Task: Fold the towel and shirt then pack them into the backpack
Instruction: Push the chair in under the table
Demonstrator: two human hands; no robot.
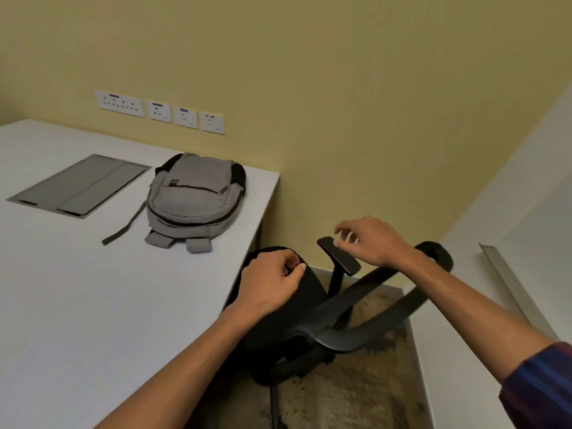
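Backpack (193,198): one is seen, grey woven fabric with black trim, zipped, laid flat on the white table (77,289), well apart from both hands. Black cloth (305,292) draped on the one black chair (349,329) beside the table is pinched by the left hand (272,284). The right hand (370,239) is held with loosely curled fingers above the chair's smooth armrest (339,255), nothing grasped. Four white socket plates (159,111) are counted on the wall behind the backpack; one grey rectangular hatch (82,184) lies left of it.
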